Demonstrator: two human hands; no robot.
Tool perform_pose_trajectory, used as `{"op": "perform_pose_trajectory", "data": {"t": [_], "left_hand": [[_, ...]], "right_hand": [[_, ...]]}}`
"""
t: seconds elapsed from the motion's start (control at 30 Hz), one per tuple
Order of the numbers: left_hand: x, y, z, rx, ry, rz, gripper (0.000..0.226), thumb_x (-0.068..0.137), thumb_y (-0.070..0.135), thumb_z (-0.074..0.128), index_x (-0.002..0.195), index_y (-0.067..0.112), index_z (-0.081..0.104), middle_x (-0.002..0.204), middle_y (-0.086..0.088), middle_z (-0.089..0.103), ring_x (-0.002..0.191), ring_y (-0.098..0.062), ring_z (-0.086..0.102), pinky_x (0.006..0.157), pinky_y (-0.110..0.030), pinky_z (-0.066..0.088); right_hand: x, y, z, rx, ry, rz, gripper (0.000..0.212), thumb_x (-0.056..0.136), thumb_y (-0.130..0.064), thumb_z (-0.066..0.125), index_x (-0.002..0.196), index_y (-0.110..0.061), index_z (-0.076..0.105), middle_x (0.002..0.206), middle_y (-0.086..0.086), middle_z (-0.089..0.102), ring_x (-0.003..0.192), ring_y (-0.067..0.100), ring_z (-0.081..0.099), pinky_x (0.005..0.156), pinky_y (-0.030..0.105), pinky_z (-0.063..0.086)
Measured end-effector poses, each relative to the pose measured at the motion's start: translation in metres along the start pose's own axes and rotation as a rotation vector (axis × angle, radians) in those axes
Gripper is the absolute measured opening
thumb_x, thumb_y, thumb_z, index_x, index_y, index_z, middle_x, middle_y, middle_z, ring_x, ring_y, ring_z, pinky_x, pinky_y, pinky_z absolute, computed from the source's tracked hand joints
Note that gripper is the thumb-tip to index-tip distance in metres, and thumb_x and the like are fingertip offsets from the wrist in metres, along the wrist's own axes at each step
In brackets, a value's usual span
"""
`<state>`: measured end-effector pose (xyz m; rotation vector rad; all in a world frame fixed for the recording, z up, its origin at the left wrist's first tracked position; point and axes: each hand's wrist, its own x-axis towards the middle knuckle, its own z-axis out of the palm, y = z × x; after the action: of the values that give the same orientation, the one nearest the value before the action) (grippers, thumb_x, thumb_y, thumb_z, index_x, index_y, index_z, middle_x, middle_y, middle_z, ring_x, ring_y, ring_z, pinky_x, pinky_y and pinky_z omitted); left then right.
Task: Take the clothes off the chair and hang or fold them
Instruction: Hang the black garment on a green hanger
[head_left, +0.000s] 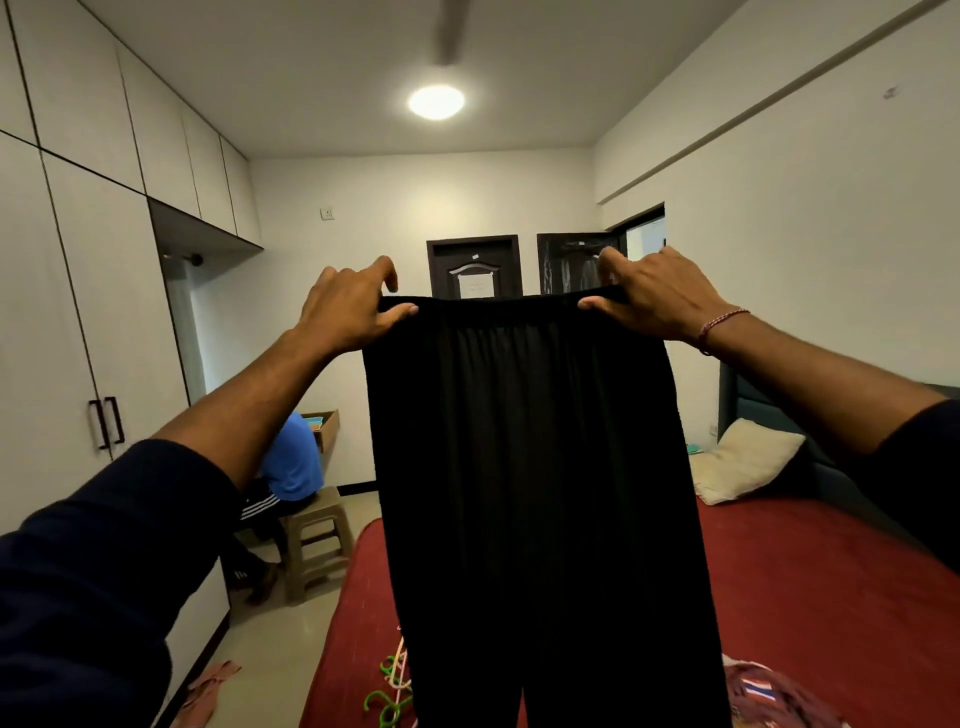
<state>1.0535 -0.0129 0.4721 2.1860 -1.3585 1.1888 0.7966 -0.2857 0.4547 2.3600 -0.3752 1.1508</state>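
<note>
A person holds black trousers (530, 467) up at arm's length over a red-covered bed (810, 582), the left hand (348, 306) and right hand (649, 299) each pinching a corner of the waistband, thumbs in front. The legs hang straight down. Green plastic hangers (387, 696) lie on the bed's near edge. Farther back, a plastic chair (317, 540) carries a blue shirt (293, 462).
</note>
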Motion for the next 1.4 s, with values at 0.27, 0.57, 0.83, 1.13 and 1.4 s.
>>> {"op": "perform_pose_trajectory", "data": {"t": [0.27, 0.57, 0.83, 1.13, 1.4], "left_hand": [[0.008, 0.024, 0.01, 0.29, -0.07, -0.007, 0.044, 0.103, 0.05, 0.039, 0.107, 0.018, 0.069, 0.094, -0.01, 0.069, 0.094, -0.03, 0.06, 0.091, -0.043, 0.035], [0.006, 0.05, 0.018, 0.137, -0.133, -0.028, 0.036, 0.105, 0.039, 0.039, 0.119, 0.01, 0.053, 0.123, -0.021, 0.053, 0.111, -0.036, 0.051, 0.093, -0.049, 0.046], [0.001, 0.073, 0.023, 0.047, -0.173, 0.004, 0.03, 0.108, 0.036, 0.034, 0.115, 0.011, 0.048, 0.107, -0.015, 0.067, 0.088, -0.032, 0.064, 0.079, -0.043, 0.054], [-0.011, 0.106, 0.022, -0.255, -0.088, 0.127, 0.02, 0.102, 0.025, 0.051, 0.112, 0.007, 0.05, 0.103, -0.014, 0.063, 0.085, -0.027, 0.059, 0.078, -0.044, 0.053], [-0.026, 0.138, 0.042, -0.695, -0.068, -0.018, 0.031, 0.083, 0.013, 0.077, 0.105, 0.02, 0.055, 0.101, 0.0, 0.061, 0.091, -0.015, 0.06, 0.075, -0.022, 0.052]], "right_hand": [[0.002, -0.008, 0.002, -0.036, -0.167, -0.034, 0.045, 0.099, -0.056, 0.044, 0.118, -0.017, 0.057, 0.107, 0.012, 0.054, 0.087, 0.026, 0.056, 0.086, 0.042, 0.045], [-0.006, -0.019, -0.009, -0.047, -0.473, -0.341, 0.078, 0.106, -0.035, 0.039, 0.139, -0.065, -0.025, 0.091, 0.008, 0.062, 0.074, 0.022, 0.063, 0.067, 0.033, 0.056], [-0.012, -0.046, -0.008, -0.188, -0.668, -0.294, 0.084, 0.101, -0.02, 0.046, 0.152, -0.054, -0.011, 0.076, 0.006, 0.049, 0.058, 0.011, 0.041, 0.052, 0.022, 0.04], [0.002, -0.056, -0.009, 0.177, -0.694, 0.1, 0.077, 0.099, -0.038, 0.056, 0.161, -0.025, 0.011, 0.116, 0.013, 0.058, 0.099, 0.025, 0.061, 0.085, 0.033, 0.051], [0.014, -0.079, -0.037, 1.107, -0.869, 0.681, 0.011, 0.101, -0.011, 0.056, 0.101, -0.001, 0.061, 0.1, 0.012, 0.064, 0.067, 0.015, 0.067, 0.046, 0.017, 0.053]]}}
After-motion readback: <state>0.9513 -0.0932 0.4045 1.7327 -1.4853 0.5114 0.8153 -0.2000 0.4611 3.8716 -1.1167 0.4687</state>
